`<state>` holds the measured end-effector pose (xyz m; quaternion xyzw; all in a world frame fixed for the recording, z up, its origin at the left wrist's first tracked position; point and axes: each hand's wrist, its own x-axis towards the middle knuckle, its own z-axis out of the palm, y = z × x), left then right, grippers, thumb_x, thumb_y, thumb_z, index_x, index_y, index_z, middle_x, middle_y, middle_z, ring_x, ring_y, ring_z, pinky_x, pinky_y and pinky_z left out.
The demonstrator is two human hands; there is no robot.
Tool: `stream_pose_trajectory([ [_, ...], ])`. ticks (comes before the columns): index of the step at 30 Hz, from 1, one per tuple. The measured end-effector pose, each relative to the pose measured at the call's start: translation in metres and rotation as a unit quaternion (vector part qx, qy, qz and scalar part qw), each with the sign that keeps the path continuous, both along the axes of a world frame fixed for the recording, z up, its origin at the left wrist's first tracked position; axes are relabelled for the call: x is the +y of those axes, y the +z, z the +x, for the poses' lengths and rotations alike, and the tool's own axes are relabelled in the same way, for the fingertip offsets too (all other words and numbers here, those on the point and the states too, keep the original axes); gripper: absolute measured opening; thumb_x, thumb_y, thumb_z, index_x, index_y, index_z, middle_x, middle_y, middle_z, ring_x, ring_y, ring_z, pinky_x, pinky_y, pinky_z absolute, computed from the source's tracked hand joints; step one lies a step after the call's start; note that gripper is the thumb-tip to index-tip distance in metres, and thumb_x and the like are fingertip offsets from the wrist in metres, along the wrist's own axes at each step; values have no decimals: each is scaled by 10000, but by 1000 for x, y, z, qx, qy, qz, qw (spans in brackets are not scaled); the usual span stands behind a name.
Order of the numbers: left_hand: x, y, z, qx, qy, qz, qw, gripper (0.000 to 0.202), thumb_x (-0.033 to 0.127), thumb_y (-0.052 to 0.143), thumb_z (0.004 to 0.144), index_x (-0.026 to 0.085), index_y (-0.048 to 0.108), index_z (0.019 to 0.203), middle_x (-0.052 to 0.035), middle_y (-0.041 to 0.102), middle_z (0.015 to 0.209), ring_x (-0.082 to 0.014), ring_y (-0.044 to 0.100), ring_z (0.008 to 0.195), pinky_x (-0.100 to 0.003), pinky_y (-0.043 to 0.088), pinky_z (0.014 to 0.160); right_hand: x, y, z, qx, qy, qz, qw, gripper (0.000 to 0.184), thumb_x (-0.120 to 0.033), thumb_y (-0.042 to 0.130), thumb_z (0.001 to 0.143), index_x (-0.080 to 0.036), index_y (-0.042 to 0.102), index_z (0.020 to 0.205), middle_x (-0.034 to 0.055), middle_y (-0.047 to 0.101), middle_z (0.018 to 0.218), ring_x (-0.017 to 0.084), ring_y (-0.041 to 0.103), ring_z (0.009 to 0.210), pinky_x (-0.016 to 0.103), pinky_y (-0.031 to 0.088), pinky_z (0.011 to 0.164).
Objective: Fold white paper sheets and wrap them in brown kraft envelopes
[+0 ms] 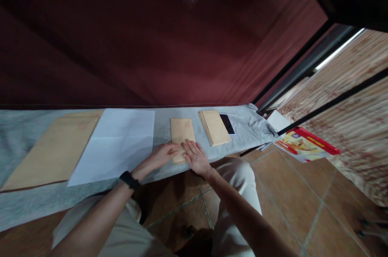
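Note:
A brown paper envelope (182,128) lies upright to me on the grey cloth, with a small reddish mark near its top right. My right hand (197,159) is open, resting on its lower right part with fingers spread. At its lower left edge is my left hand (163,154), its fingers curled together; what they hold, if anything, is hidden. A fanned stack of similar brown envelopes (216,127) sits to the right, beside a dark phone-like slab (226,123). To the left, white paper (117,148) with a crosswise crease is next to large brown envelopes (57,148).
The grey cloth (245,127) covers a long narrow surface against a dark red curtain (145,38). Black metal bars (292,69) slant along the right. A red and yellow box (306,144) is low on the right, above the tiled floor (287,192).

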<state>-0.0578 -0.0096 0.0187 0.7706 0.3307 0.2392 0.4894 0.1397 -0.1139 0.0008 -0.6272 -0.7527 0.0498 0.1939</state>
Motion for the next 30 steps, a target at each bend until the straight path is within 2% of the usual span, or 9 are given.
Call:
stream_pose_trajectory([
  [2, 2, -4, 2, -36, 130, -42, 990, 358, 341, 729, 761, 176, 737, 1079, -118, 737, 1167, -282, 686, 1039, -347, 540, 856, -2, -4, 0, -12, -6, 2, 1000, 514, -378, 436, 1057, -275, 386, 1558, 56, 363, 1622, 245, 356, 1498, 464, 229, 1263],
  [4, 2, -7, 4, -82, 193, -128, 969, 478, 354, 760, 725, 155, 685, 1153, -147, 716, 1171, -288, 679, 1045, -358, 544, 834, -2, -5, 0, -13, -5, 4, 1000, 517, -375, 442, 1055, -280, 382, 1560, 52, 359, 1622, 249, 365, 1494, 468, 238, 1259],
  [9, -4, -4, 10, -135, 228, -264, 927, 584, 290, 767, 652, 160, 606, 1198, -43, 699, 864, -197, 674, 795, -296, 530, 687, -1, -4, 0, -6, -1, 10, 1000, 526, -364, 449, 1052, -268, 376, 1564, 65, 367, 1618, 248, 365, 1494, 465, 239, 1259],
  [13, -13, 2, 16, -117, 201, -260, 937, 472, 247, 724, 631, 157, 621, 1083, 37, 618, 637, -133, 557, 530, -251, 426, 526, -8, 0, 2, -10, 35, 15, 999, 615, -416, 480, 1035, -229, 301, 1593, 97, 337, 1634, 243, 337, 1507, 466, 217, 1268],
  [17, -20, 14, 16, -173, 154, -260, 937, 322, 284, 710, 650, 165, 640, 940, 32, 620, 629, -116, 531, 512, -238, 377, 498, -22, 5, 1, -3, 76, 11, 997, 876, -545, 625, 930, -181, 217, 1615, 146, 276, 1654, 297, 278, 1528, 528, 205, 1265],
  [22, -18, 29, 13, -209, 111, -282, 930, 392, 362, 769, 695, 178, 676, 1028, -28, 715, 810, -149, 646, 677, -249, 457, 605, -26, 21, -4, 163, 8, 42, 986, 502, -310, 396, 1040, -238, 430, 1535, 90, 475, 1558, 215, 424, 1453, 445, 301, 1242],
  [25, -15, 30, 13, -234, 113, -310, 915, 495, 404, 810, 705, 186, 679, 1130, -79, 735, 984, -194, 695, 865, -278, 511, 715, -16, 41, -7, 352, -77, 74, 930, 430, -379, 409, 1038, -240, 585, 1405, 74, 625, 1411, 214, 541, 1350, 401, 389, 1183],
  [28, -13, 28, 15, -264, 190, -327, 887, 523, 402, 836, 701, 207, 661, 1154, -87, 713, 1101, -206, 688, 978, -296, 540, 784, -7, 59, -13, 563, -174, 104, 801, 414, -506, 514, 979, -213, 669, 1227, 72, 736, 1201, 235, 668, 1154, 394, 509, 1049],
  [30, -10, 27, 15, -281, 209, -358, 866, 499, 411, 836, 712, 210, 649, 1129, -84, 716, 1083, -202, 694, 952, -318, 556, 802, -4, 65, -18, 671, -184, 92, 712, 417, -525, 559, 939, -215, 648, 1204, 61, 757, 1119, 230, 711, 1043, 382, 566, 950],
])
